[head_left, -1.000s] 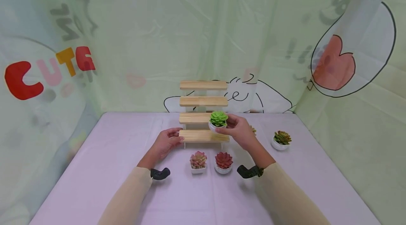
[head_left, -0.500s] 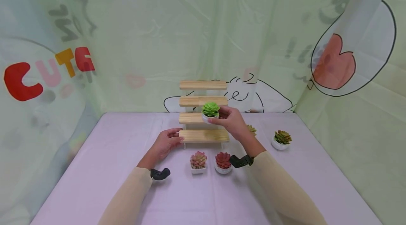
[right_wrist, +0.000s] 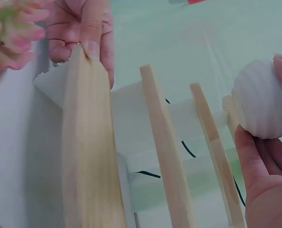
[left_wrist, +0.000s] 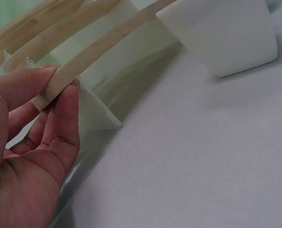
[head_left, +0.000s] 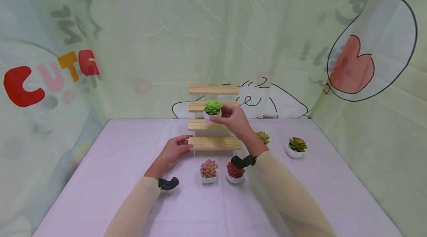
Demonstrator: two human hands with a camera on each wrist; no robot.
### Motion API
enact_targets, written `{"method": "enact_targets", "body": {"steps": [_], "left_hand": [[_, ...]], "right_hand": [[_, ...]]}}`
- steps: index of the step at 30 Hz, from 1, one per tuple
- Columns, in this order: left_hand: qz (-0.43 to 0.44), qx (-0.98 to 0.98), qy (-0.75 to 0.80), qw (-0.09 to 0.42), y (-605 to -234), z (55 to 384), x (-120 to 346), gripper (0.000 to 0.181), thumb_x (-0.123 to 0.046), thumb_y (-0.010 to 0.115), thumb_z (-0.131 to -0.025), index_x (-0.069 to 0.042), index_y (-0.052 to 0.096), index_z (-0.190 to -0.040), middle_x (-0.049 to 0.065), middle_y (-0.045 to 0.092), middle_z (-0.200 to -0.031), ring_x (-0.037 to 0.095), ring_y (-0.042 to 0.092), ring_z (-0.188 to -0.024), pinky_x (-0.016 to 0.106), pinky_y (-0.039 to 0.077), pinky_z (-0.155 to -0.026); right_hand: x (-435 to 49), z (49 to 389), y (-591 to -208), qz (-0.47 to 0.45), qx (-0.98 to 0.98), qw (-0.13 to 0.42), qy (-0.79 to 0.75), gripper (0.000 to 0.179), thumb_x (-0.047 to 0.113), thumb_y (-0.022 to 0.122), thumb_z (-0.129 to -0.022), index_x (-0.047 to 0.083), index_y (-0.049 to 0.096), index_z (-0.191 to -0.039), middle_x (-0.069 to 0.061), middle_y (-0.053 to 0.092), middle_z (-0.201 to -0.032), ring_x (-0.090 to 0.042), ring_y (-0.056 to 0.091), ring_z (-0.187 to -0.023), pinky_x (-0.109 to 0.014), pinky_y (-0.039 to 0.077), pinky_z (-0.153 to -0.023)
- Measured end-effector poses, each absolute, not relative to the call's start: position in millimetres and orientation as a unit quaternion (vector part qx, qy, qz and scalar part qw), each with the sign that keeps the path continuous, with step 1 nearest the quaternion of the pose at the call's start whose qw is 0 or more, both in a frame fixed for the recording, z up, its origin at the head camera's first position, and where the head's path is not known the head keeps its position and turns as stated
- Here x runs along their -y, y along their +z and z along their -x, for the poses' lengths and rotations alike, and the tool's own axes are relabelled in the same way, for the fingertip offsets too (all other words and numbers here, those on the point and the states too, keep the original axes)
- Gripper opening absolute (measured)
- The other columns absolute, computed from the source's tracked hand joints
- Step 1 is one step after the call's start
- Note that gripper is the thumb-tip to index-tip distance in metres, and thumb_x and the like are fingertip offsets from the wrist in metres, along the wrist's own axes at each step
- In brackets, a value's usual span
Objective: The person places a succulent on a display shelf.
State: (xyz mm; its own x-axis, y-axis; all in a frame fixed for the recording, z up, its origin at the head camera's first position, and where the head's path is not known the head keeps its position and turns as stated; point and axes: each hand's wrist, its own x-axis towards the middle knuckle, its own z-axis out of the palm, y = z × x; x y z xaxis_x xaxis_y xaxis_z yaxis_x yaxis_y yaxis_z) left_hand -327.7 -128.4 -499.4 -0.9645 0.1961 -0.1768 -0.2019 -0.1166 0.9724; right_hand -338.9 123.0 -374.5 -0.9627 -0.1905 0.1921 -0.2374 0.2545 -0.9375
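Note:
A small tiered stand with wooden shelves (head_left: 213, 143) stands at the middle of the table. My left hand (head_left: 174, 150) pinches the left end of its lowest shelf, thumb on top and fingers beneath, as the left wrist view shows. Held up in front of the upper shelves is a bright green potted succulent (head_left: 212, 107). My right hand (head_left: 235, 120) grips its round white pot (right_wrist: 262, 99) from the right side, thumb and fingers on opposite sides. In the right wrist view the pot is beside the shelf edges, and most of the green leaves are out of frame.
A pink succulent (head_left: 208, 170) in a square pot and a red succulent (head_left: 235, 172) stand before the stand, the red one partly under my right wrist strap. Behind my right forearm is a yellow-green succulent (head_left: 262, 137); another succulent (head_left: 296, 147) sits farther right.
My right hand has carried the green potted succulent up and to the left, from the lower shelves toward the upper ones. The left hand has stayed on the lowest shelf.

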Motion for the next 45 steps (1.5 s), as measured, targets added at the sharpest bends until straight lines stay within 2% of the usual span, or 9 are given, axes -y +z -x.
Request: {"method": "enact_targets", "body": {"steps": [5,11,19,28,33,39,45], "left_hand": [[0.008,-0.651,0.746,0.138,-500,328,128,0.051,0.000,0.069,-0.094,-0.003,0.057,-0.143,0.011,0.060,-0.115,0.020,0.066,-0.098,0.030,0.063,-0.085],[0.006,-0.652,0.745,0.142,-501,329,130,0.051,-0.001,0.070,-0.094,-0.003,0.057,-0.143,0.011,0.058,-0.116,0.020,0.066,-0.099,0.032,0.063,-0.087],[0.005,-0.651,0.746,0.139,-502,329,128,0.051,0.001,0.069,-0.094,-0.002,0.057,-0.143,0.010,0.057,-0.113,0.019,0.065,-0.097,0.030,0.063,-0.085],[0.003,-0.651,0.746,0.141,-501,327,124,0.051,0.002,0.068,-0.093,-0.001,0.057,-0.143,0.010,0.059,-0.113,0.019,0.065,-0.097,0.030,0.063,-0.084],[0.009,-0.653,0.744,0.140,-499,325,122,0.051,0.003,0.068,-0.094,-0.002,0.057,-0.143,0.009,0.058,-0.112,0.018,0.065,-0.096,0.029,0.063,-0.082],[0.006,-0.649,0.748,0.138,-500,325,122,0.051,0.003,0.068,-0.094,0.000,0.056,-0.143,0.009,0.059,-0.111,0.018,0.065,-0.096,0.028,0.063,-0.081],[0.010,-0.644,0.752,0.141,-502,327,122,0.050,0.003,0.068,-0.094,-0.001,0.057,-0.142,0.009,0.060,-0.111,0.019,0.066,-0.097,0.029,0.063,-0.082]], "right_hand": [[-117,346,-369,-0.140,0.796,0.032,0.588,0.053,0.027,0.087,-0.083,0.011,0.068,-0.130,-0.009,0.070,-0.128,-0.023,0.066,-0.112,-0.033,0.058,-0.098],[-111,358,-364,-0.136,0.787,0.026,0.601,0.056,0.029,0.087,-0.083,0.010,0.067,-0.132,-0.009,0.069,-0.131,-0.024,0.066,-0.116,-0.032,0.059,-0.094],[-104,372,-357,-0.108,0.773,0.019,0.625,0.060,0.025,0.086,-0.084,0.009,0.063,-0.137,-0.011,0.065,-0.136,-0.025,0.063,-0.122,-0.041,0.053,-0.107],[-101,385,-349,-0.132,0.784,0.046,0.605,0.054,0.027,0.087,-0.084,0.007,0.067,-0.130,-0.011,0.069,-0.129,-0.024,0.065,-0.117,-0.039,0.056,-0.103],[-99,391,-341,-0.132,0.793,0.053,0.593,0.058,0.031,0.087,-0.083,0.007,0.066,-0.133,-0.011,0.068,-0.131,-0.024,0.065,-0.118,-0.039,0.055,-0.104],[-97,401,-333,-0.126,0.803,0.061,0.580,0.056,0.034,0.085,-0.085,0.010,0.066,-0.132,-0.008,0.068,-0.127,-0.022,0.065,-0.113,-0.034,0.056,-0.096],[-93,408,-326,-0.116,0.809,0.061,0.573,0.056,0.033,0.084,-0.086,0.009,0.065,-0.133,-0.008,0.068,-0.128,-0.023,0.063,-0.115,-0.038,0.055,-0.101]]}}
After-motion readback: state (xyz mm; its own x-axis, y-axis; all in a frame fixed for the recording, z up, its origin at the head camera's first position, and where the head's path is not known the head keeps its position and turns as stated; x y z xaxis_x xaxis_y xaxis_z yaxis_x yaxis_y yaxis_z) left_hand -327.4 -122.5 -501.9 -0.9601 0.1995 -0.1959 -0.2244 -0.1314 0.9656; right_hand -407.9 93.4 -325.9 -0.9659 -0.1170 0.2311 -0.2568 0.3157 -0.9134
